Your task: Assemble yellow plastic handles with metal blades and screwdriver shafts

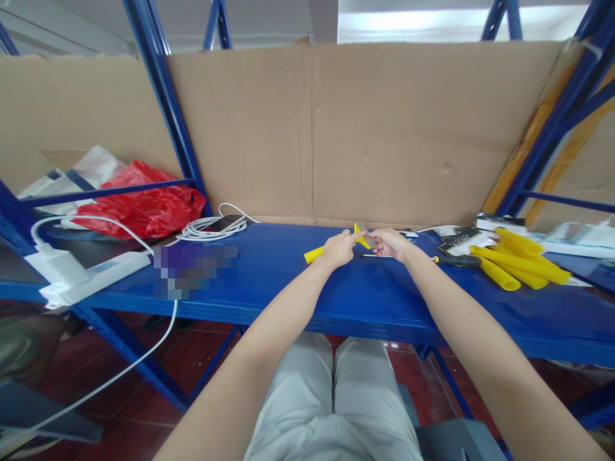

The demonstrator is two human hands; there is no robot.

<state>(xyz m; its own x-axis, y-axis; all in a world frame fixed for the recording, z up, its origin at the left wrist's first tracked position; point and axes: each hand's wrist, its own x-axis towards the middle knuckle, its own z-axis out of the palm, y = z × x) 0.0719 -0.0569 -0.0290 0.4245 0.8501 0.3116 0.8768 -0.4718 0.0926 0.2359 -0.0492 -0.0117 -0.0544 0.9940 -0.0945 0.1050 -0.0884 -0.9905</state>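
Observation:
Above the blue bench, my left hand (340,248) is closed around the handle of a yellow-handled scraper (314,255). The handle's end sticks out on the left, and a yellow head with a flat greyish piece shows on the right. At that head, my right hand (390,243) has its fingers pinched on the greyish piece; its exact shape is too small to make out. A screwdriver (456,260) with a black and yellow handle lies on the bench, its thin shaft passing just below and partly behind my right hand and forearm.
Several yellow tubular handles (523,262) are piled at the right beside black-and-white cards (464,242). On the left are a white power strip (110,272), a coiled white cable (206,228) and a red plastic bag (144,202). A cardboard sheet (384,134) stands behind the bench (278,282).

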